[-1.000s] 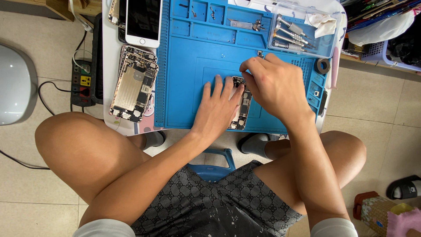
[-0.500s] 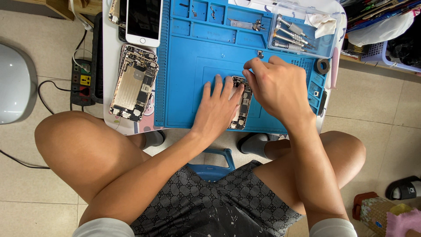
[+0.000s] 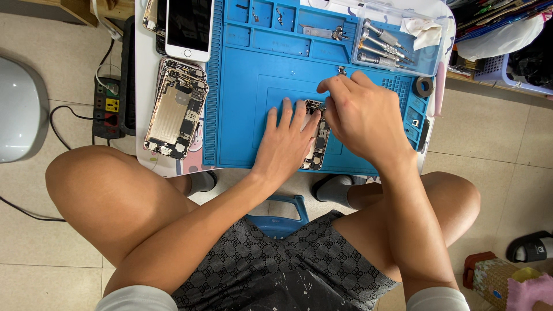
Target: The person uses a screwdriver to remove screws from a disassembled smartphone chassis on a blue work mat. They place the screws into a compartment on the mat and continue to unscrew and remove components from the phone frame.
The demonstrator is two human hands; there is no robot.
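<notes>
- The left hand (image 3: 285, 141) lies flat, fingers spread, on the blue silicone work mat (image 3: 247, 103), its fingertips pressed against the left side of the opened phone chassis with exposed boards (image 3: 315, 138); in my judgement this pins the chassis so it cannot slide.
- The right hand (image 3: 363, 115) arches over the top of the same chassis, fingers drawn together near its upper end; what they pinch, if anything, cannot be told, as the hand hides it.
- The chassis lies lengthwise near the mat's front edge, right of centre, between the two hands.
- One second opened phone body, gold-coloured with bare circuitry (image 3: 175, 109), lies off the mat's left edge on the white table (image 3: 144, 86), well apart from the hands, apparently set aside.
- One white-framed phone with a dark screen (image 3: 189, 29) lies face up at the table's rear left corner, just behind the gold body.
- One clear plastic tray of metal screwdriver handles (image 3: 383, 43) sits at the mat's rear right corner, near the right hand; about four handles are countable.
- One pair of metal tweezers (image 3: 319, 31) rests in a rear mat compartment.
- One small dark tape roll (image 3: 423, 86) sits at the mat's right edge.
- Count: two hands, three phones or phone bodies.
</notes>
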